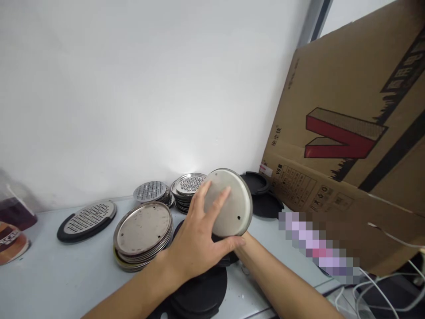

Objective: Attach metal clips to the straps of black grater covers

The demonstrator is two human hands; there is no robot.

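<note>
A round, pale metal plate (237, 195) with small holes near its rim is tilted up above the table. My left hand (199, 235) grips it, with fingers spread over the near face and thumb along the lower edge. My right forearm reaches up from the lower right and passes behind the plate; my right hand is hidden there. Left of my hands stands a stack of similar round metal plates (144, 228). Under my wrists lie round black plastic holders (202, 288), partly covered.
Behind are stacks of round grater plates (151, 191) (190, 183); one grater in a black holder (88, 219) lies left. Black rings (255, 182) sit near a large cardboard box (332, 102). White cables (381, 283) lie right. A container of dark liquid (15, 212) stands far left.
</note>
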